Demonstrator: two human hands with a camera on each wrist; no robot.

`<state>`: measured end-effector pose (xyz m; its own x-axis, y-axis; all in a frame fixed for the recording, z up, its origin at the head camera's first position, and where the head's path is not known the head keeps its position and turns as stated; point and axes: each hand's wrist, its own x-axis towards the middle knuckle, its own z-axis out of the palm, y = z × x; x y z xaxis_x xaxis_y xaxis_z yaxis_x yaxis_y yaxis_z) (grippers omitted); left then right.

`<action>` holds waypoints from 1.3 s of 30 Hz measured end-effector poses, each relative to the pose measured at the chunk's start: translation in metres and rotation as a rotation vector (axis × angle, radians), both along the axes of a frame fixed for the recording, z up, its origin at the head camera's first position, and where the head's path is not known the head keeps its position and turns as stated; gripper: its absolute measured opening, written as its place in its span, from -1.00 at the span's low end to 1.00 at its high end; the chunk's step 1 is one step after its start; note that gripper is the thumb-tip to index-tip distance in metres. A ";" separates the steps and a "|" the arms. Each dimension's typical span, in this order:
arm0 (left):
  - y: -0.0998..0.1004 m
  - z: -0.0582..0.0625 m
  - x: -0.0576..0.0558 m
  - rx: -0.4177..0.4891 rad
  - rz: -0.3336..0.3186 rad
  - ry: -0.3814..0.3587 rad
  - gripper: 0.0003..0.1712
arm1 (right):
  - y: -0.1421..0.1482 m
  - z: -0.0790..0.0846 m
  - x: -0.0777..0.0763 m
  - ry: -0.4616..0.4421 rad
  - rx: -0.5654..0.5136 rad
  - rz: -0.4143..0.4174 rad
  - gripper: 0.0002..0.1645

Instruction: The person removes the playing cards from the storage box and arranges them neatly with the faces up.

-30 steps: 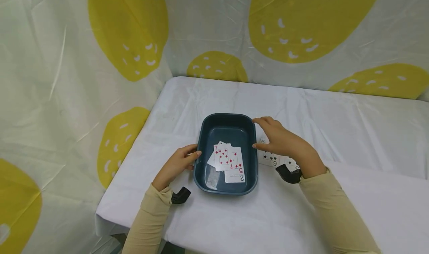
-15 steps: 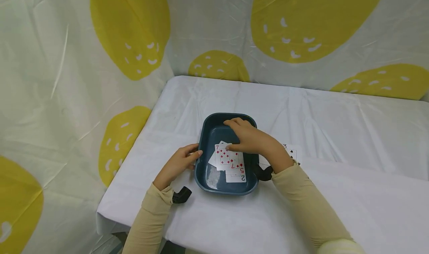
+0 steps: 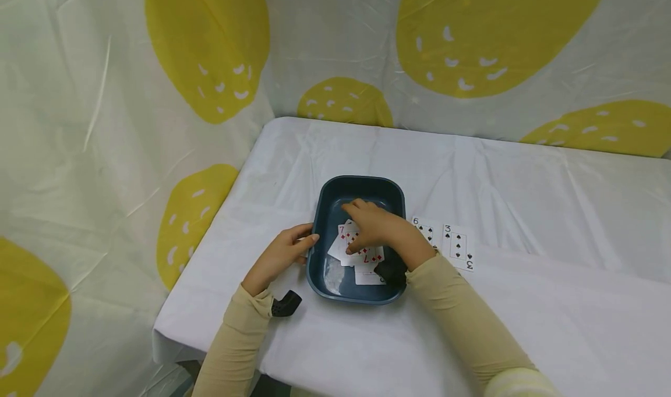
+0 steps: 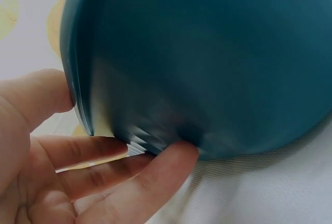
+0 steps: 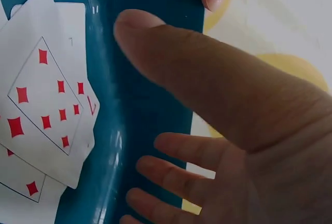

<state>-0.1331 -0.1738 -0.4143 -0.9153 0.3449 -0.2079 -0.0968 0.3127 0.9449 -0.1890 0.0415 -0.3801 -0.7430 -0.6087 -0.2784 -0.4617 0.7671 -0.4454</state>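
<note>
A dark blue plastic tub (image 3: 335, 289) stands on the white table in the head view. Along its left side, my left hand (image 3: 280, 254) holds the rim, thumb on the edge and fingers against the outer wall (image 4: 207, 89). Inside lies an overlapping pile of playing cards (image 3: 348, 257), with a seven of diamonds (image 5: 44, 94) on top. Over the tub hovers my right hand (image 3: 374, 228), its thumb and fingers spread apart and nothing between them. In the right wrist view, its thumb (image 5: 192, 63) shows apart from the cards. The right hand covers part of the pile.
Right of the tub, a six of spades (image 3: 427, 229) and a three of spades (image 3: 458, 247) lie face up on the white tablecloth (image 3: 524, 222). The right forearm partly covers them. A curtain printed with yellow fruit (image 3: 209, 48) hangs behind and to the left.
My right hand has moved left from the tub's right rim to above the cards inside it, uncovering more of the spade cards. The left hand stays at the left rim.
</note>
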 end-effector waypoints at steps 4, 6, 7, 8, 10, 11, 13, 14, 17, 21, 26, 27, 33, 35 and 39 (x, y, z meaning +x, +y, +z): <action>0.004 0.015 0.005 -0.009 -0.008 -0.001 -0.48 | -0.003 -0.004 0.003 -0.018 0.055 0.000 0.12; 0.006 0.019 0.006 -0.006 -0.013 0.000 -0.48 | -0.005 -0.007 0.004 -0.024 0.085 0.015 0.12; 0.006 0.020 0.007 -0.004 -0.016 0.002 -0.48 | -0.006 -0.007 0.005 -0.023 0.103 0.024 0.12; 0.006 0.021 0.007 -0.002 -0.020 0.004 -0.48 | -0.007 -0.008 0.006 -0.018 0.120 0.034 0.12; 0.006 0.022 0.007 0.002 -0.026 0.009 -0.48 | -0.008 -0.010 0.007 -0.006 0.151 0.049 0.12; 0.006 0.022 0.007 0.001 -0.029 0.011 -0.48 | -0.009 -0.011 0.007 -0.003 0.166 0.053 0.13; 0.005 0.022 0.007 0.000 -0.028 0.007 -0.49 | -0.011 -0.012 0.008 -0.001 0.193 0.058 0.13; 0.005 0.022 0.007 -0.002 -0.026 0.007 -0.49 | -0.011 -0.013 0.008 -0.002 0.205 0.060 0.13; 0.005 0.022 0.007 -0.009 -0.027 0.012 -0.49 | -0.013 -0.014 0.010 -0.002 0.240 0.068 0.13; 0.004 0.023 0.008 -0.015 -0.019 0.012 -0.49 | -0.015 -0.016 0.009 0.029 0.269 0.083 0.13; 0.004 0.021 0.007 -0.017 -0.014 0.012 -0.49 | -0.015 -0.018 0.008 0.053 0.261 0.082 0.13; 0.004 0.021 0.007 -0.020 -0.014 0.011 -0.49 | -0.015 -0.018 0.008 0.055 0.256 0.080 0.13; 0.004 0.022 0.009 -0.035 -0.011 0.007 -0.47 | -0.016 -0.015 0.010 0.087 0.241 0.066 0.13; 0.004 0.022 0.009 -0.034 -0.013 0.008 -0.48 | -0.016 -0.013 0.010 0.095 0.239 0.063 0.13; 0.004 0.017 0.007 -0.023 -0.016 0.012 -0.49 | -0.016 -0.008 0.010 0.097 0.225 0.062 0.14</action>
